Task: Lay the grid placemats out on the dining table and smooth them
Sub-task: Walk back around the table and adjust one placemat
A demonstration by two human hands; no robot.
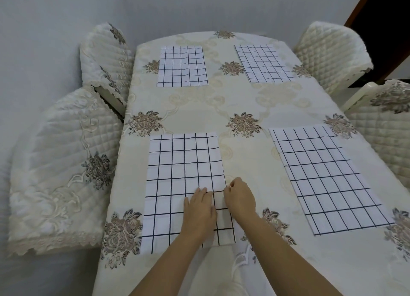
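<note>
Fingers of the left hand (199,209) lie straight and close together, flat on the near-left placemat (177,173), probably to hold it still, while the right hand (240,201) just beside them curls and seems to pinch the mat's right edge to pull it smooth. Right of the pinching fingers, bare tablecloth (248,162) leaves room before the near-right placemat (328,178)

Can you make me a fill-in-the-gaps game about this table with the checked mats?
The table has ____ grid placemats on it.
The left hand and the right hand both touch the near placemat on the ____ side.
On each side of the table stand ____ covered chairs.
Missing words: four; left; two.
</note>
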